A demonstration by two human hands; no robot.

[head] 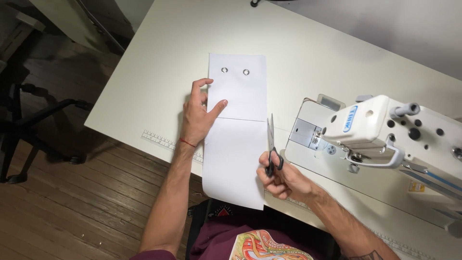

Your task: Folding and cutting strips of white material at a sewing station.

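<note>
A long white sheet [238, 144] lies on the white table [159, 72], its near end hanging over the front edge. Two small metal eyelets [235, 71] sit near its far end, and a thin line crosses its middle. My left hand [198, 113] presses on the sheet's left edge, fingers spread. My right hand [279, 175] grips black-handled scissors [271, 144] at the sheet's right edge, blades pointing away from me beside the line.
A white sewing machine [380, 130] stands on the table at the right, close to the scissors. A printed ruler strip [159, 138] runs along the table's front edge. A black chair base [29, 120] stands on the wooden floor at left.
</note>
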